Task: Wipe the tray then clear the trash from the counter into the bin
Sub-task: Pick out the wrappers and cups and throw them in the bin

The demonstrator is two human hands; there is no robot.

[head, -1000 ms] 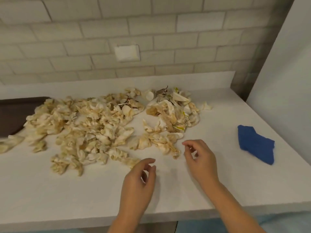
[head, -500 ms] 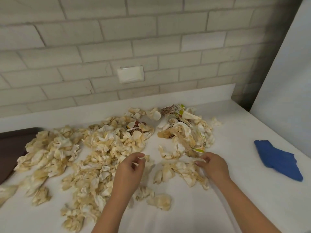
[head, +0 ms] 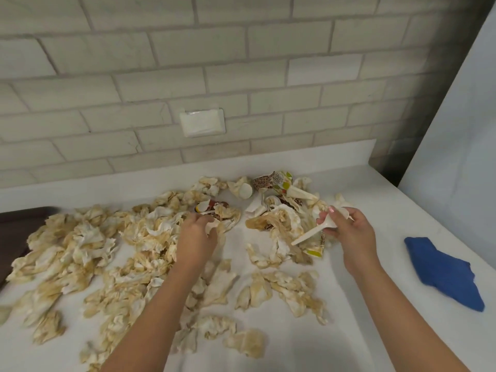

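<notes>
A wide heap of crumpled, brown-stained paper napkins point(head: 88, 253) covers the white counter point(head: 375, 331), mixed at the back with printed wrappers point(head: 276, 181) and a small white cup point(head: 245, 190). My right hand point(head: 351, 234) is raised a little above the right part of the heap and grips a white plastic utensil point(head: 311, 234) together with a bit of paper. My left hand point(head: 197, 238) reaches into the middle of the heap and its fingers close on a white scrap point(head: 213, 226). A dark brown tray point(head: 16, 232) shows at the left edge, partly under the napkins.
A blue cloth point(head: 445, 272) lies on the counter at the right. A brick wall with a white socket plate point(head: 202, 123) stands behind. A pale panel point(head: 461, 130) bounds the counter on the right. No bin is in view.
Both hands moved forward from the counter's front into the heap. The right hand picked up the white utensil and lifted it. The view moved closer and lower.
</notes>
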